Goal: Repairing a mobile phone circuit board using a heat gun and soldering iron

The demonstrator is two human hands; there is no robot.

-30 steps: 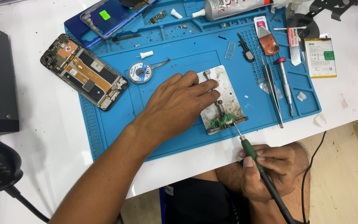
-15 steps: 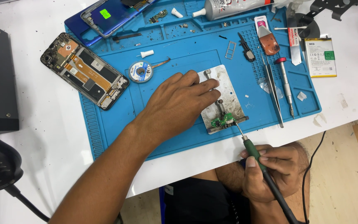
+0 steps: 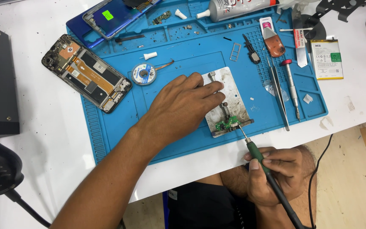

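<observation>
On blue mat [image 3: 183,140], L hand [image 3: 183,106] flat on metal jig [image 3: 234,99], R hand [image 3: 276,169] gripping soldering iron [image 3: 261,163]

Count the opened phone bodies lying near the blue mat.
2. One opened phone with its insides showing lies at the blue mat's left edge; a blue phone frame lies at its top left corner. Others may lie outside the view.

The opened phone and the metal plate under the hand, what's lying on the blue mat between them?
In the head view, a small round spool of wick lies between the opened phone and the metal plate, beside the left hand.
</observation>
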